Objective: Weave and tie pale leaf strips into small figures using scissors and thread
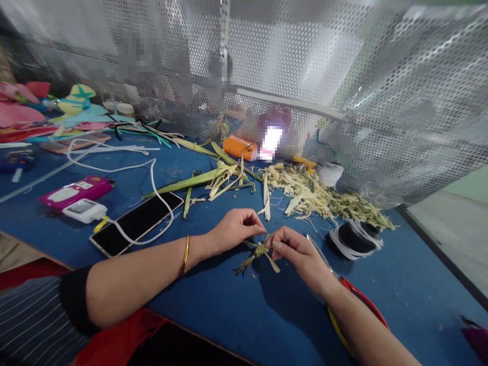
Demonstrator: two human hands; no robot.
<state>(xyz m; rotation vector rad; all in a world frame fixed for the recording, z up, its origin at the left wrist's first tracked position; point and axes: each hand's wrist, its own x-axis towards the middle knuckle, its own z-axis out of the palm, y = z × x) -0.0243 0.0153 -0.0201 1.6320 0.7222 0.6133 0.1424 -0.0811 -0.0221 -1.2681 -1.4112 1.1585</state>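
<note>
A small knotted piece of pale green plant leaf (258, 251), with dark frayed ends at its lower left and a pale strip at its lower right, is just above or on the blue table. My right hand (292, 247), thumb and forefinger closed, pinches at its right edge. My left hand (237, 231) is at its upper left with thumb and forefinger pressed together; anything held there is too small to make out. Scissors (360, 300) with red and yellow handles lie partly under my right forearm.
Pale leaf shreds (308, 195) and long husk leaves (224, 178) lie behind my hands. A black-and-white thread spool (354, 239) stands at right. A phone (139, 221), white cable (152, 178) and magenta device (76, 192) lie left. A perforated translucent sheet (282, 61) hangs behind.
</note>
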